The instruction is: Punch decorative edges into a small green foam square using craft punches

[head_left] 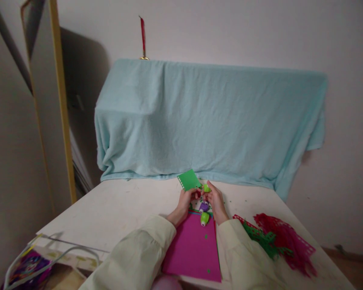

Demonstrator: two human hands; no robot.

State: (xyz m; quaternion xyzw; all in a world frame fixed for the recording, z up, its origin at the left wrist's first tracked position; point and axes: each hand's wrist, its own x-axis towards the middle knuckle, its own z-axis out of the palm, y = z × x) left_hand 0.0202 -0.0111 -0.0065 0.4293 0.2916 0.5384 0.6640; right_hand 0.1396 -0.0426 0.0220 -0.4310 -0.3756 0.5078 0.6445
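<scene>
My left hand has its fingers closed on the lower edge of a green sheet of paper, which has a row of punched holes along its left side. My right hand is closed round a small lime-green craft punch, close to the paper's right corner. Between the hands a purple craft punch and another lime-green punch rest near the top of a magenta paper stack. A small red thing by my left fingertips is mostly hidden.
To the right lie punched red and magenta paper strips and green scraps. Small green bits dot the white table. A light-blue cloth hangs behind it. A bag with a pale handle stands at lower left.
</scene>
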